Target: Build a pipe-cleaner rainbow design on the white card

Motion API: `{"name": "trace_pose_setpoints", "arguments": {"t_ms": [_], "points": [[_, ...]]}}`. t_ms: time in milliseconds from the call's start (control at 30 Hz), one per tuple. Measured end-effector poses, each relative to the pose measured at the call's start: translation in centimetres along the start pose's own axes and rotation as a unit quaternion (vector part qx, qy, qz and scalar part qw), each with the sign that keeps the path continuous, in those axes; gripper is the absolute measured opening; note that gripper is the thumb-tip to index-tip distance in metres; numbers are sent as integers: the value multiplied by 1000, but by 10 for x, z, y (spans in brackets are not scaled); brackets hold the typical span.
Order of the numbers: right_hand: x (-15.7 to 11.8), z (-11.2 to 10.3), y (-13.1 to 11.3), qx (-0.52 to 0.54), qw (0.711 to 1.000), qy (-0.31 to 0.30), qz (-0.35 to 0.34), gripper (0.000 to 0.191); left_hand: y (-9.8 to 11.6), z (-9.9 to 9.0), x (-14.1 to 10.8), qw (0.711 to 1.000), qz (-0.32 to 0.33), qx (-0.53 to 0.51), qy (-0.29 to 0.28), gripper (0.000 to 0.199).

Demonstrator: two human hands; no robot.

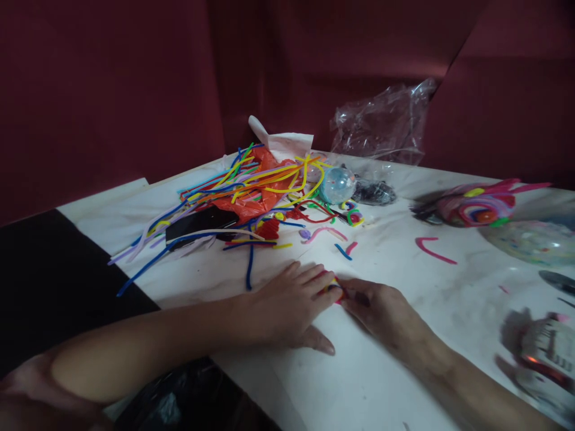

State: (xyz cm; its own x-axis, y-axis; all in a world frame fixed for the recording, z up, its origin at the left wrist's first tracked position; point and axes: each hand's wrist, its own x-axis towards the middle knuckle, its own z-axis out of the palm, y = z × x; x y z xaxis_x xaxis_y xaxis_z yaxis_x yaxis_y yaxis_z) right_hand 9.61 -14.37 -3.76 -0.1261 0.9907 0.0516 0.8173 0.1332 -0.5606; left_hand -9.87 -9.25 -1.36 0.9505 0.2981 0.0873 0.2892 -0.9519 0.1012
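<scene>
A small coil [333, 288] of pink, yellow and blue strands lies on the white table between my hands. My left hand [294, 302] is spread with the palm down, its fingertips resting on the left side of the coil. From the right, my right hand [377, 308] pinches the edge of the coil between thumb and fingers. Part of the coil is hidden under the fingers. Just beyond my hands lie a short blue strand [342, 252] and a curved pink strand [326, 231].
A heap of colourful strands [265, 182] lies on red plastic at the back left, beside a black phone-like slab [197, 225]. Further right are a clear ball [338, 185], a clear plastic bag [381, 129], a pink fish-like figure [478, 206] and a silvery object [550, 347].
</scene>
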Motion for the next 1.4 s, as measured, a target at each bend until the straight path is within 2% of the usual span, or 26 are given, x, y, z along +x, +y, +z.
{"name": "trace_pose_setpoints", "arguments": {"t_ms": [367, 433, 500, 600, 667, 833, 933, 1100, 1300, 1400], "points": [[-1, -7, -3, 102, 994, -46, -6, 32, -2, -2, 11, 999, 27, -17, -19, 65], [-4, -13, -3, 141, 987, -64, 32, 43, -2, -2, 11, 999, 28, -20, -21, 64], [-8, -18, -3, 176, 978, -61, 99, 54, -3, -1, 11, 999, 30, -22, -20, 63], [-14, -23, -2, 185, 968, -57, 161, 45, -3, -1, 11, 999, 37, -20, -18, 64], [-16, -22, -1, 147, 975, -43, 159, 38, -3, -1, 10, 999, 40, -16, -16, 64], [-13, -11, 0, -2, 999, 37, 39, 29, -2, 1, 9, 999, 33, -7, -16, 63], [-11, -5, -1, -74, 996, 35, 22, 27, -2, 2, 10, 999, 32, -7, -15, 63], [-13, 1, -2, -117, 992, 37, -20, 27, -2, 2, 9, 999, 31, -16, -22, 65], [-15, 1, -7, -183, 982, 44, -23, 27, -1, 2, 7, 999, 25, -20, -28, 68], [-19, 1, -13, -232, 970, 69, -28, 33, -1, 2, 7, 999, 24, -18, -28, 68]]}}
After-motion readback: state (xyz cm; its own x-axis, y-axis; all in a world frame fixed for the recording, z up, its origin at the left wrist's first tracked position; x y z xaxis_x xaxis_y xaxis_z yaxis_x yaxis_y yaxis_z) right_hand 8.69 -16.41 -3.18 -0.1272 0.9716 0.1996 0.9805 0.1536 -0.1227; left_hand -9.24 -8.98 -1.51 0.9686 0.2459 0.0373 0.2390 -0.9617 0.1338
